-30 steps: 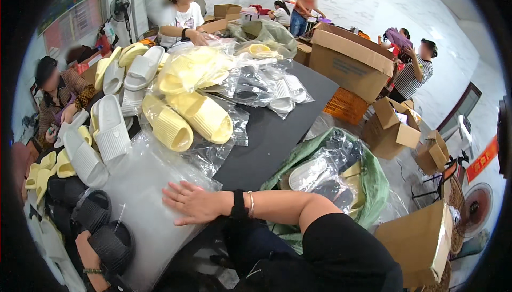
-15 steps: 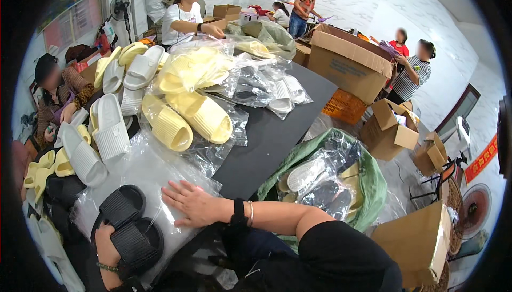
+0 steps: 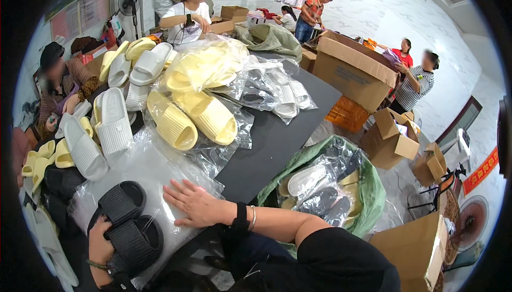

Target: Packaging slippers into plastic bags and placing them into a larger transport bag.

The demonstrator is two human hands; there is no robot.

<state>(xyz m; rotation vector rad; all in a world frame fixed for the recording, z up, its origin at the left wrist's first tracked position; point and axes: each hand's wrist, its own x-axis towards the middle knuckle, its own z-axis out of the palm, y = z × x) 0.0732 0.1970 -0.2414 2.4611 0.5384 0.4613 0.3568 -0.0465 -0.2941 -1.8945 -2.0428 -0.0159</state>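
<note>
At eight o'clock from mid-view: black slides [image 3: 133,238], lying side by side over the near-left part of the clear bags [image 3: 146,161]. Left hand [image 3: 100,241] clamped on their outer side, thumb not clearly visible. Toward seven o'clock: right hand [image 3: 197,205], palm down on the bags, digits extended and slightly apart, gripping nothing. Under all this, the dark bench [image 3: 261,156]. At ten o'clock, just beyond the bags: yellow slides [image 3: 210,115]. At nine, crowding the bags' left corner: grey slides [image 3: 113,124]. At four, beside the bench: green sack [image 3: 373,196], filled with bagged pairs.

Possible trouble, by judgement: slick film skating under the flat palm, from a sideways push with too little weight. Several bags lifting together, from cling between layers. Top bag creased or snagged, from dragging the black slides rather than raising them. One black slide slipping away, from a hold on one side only. Grey slides toppling onto the bags, from a bump at that crowded corner.
</note>
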